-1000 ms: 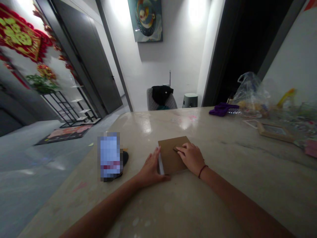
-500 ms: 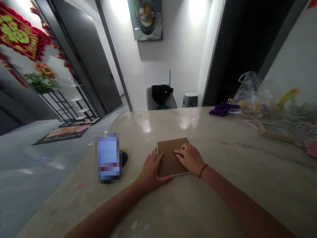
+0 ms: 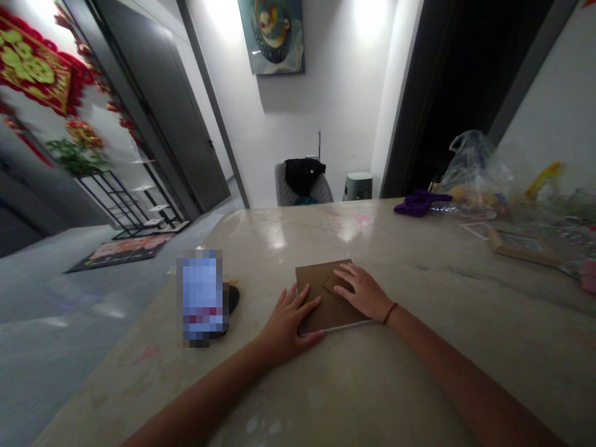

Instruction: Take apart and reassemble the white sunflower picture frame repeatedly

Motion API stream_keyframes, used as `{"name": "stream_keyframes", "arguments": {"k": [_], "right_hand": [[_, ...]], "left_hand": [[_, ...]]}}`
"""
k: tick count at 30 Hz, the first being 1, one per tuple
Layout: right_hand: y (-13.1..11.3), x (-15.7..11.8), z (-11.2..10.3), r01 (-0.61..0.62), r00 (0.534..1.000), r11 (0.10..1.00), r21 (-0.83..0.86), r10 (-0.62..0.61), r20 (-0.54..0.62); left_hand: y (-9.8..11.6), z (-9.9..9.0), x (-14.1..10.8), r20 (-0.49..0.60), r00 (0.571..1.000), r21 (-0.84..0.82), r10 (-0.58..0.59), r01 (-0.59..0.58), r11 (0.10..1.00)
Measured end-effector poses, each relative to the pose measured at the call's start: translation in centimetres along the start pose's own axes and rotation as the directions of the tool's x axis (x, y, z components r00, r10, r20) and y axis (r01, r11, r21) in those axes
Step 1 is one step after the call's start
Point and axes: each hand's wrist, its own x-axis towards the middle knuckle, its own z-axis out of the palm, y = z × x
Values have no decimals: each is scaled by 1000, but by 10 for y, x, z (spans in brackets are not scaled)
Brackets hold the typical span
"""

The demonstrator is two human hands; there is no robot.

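A flat brown square board [image 3: 321, 313] with a thin white near edge lies on the table. In its surface is a small angled line, like the corner of a cut flap. My left hand [image 3: 286, 326] rests spread at the board's left side, fingertips on its face and thumb along the near edge. Over the right part of the board is my right hand [image 3: 365, 293], its fingers stretched out and apart, with nothing held. Whether those fingers touch the surface I cannot tell. A dark red cord circles my right wrist.
On the left of the marble-look table [image 3: 298, 397] stands a blurred-out phone-like screen [image 3: 202, 292]. Along the right lie a wooden picture frame [image 3: 521, 245], a purple cloth item [image 3: 419, 203] and a clear plastic bag [image 3: 475, 167]. A grey chair [image 3: 280, 186] is beyond the far edge.
My right hand's pinched fingers have opened and moved slightly right off the angled line. My left fingers have spread a little further onto the board.
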Motion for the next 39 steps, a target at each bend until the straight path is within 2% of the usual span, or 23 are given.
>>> {"name": "stream_keyframes", "arguments": {"k": [3, 6, 11, 15, 18, 20, 22, 24, 26, 28, 31, 35, 39], "right_hand": [[13, 2, 6, -92, 993, 996, -16, 93, 69], [18, 2, 9, -127, 983, 992, 3, 125, 133], [14, 3, 8, -137, 979, 990, 30, 130, 157], [16, 3, 9, -143, 983, 987, 78, 132, 131], [24, 2, 13, -154, 988, 964, 218, 144, 60], [31, 1, 16, -176, 983, 916, 359, 185, 11], [37, 1, 19, -225, 967, 844, 486, 256, 3], [41, 2, 21, -257, 957, 798, 546, 287, 32], [42, 2, 22, -229, 969, 821, 524, 243, 43], [39, 2, 22, -165, 984, 880, 445, 176, 17], [30, 0, 23, -118, 990, 944, 308, 137, -42], [13, -6, 18, -95, 985, 986, 138, 114, -133], [0, -12, 12, -75, 984, 997, 17, 77, -163]], "left_hand": [[4, -4, 0, 9, 1000, -25, -24, 24, 999], [5, -7, 2, 23, 999, -34, -44, 45, 998], [5, -10, 5, 38, 999, -9, -34, 34, 999], [7, -11, 6, 30, 999, 4, -40, 40, 999], [8, -9, 6, 13, 999, 16, -47, 46, 999], [4, -7, 8, -12, 999, 34, -43, 44, 998], [-3, -5, 10, -49, 997, 59, -60, 63, 996], [-13, -2, 13, -103, 988, 77, -117, 125, 989], [-24, 0, 17, -129, 980, 78, -149, 160, 984], [-32, 2, 20, -164, 972, 81, -170, 185, 979], [-40, 6, 24, -204, 969, 93, -141, 163, 982], [-41, 10, 26, -240, 965, 113, -107, 137, 984], [-34, 9, 25, -294, 941, 72, -166, 195, 978]]}}
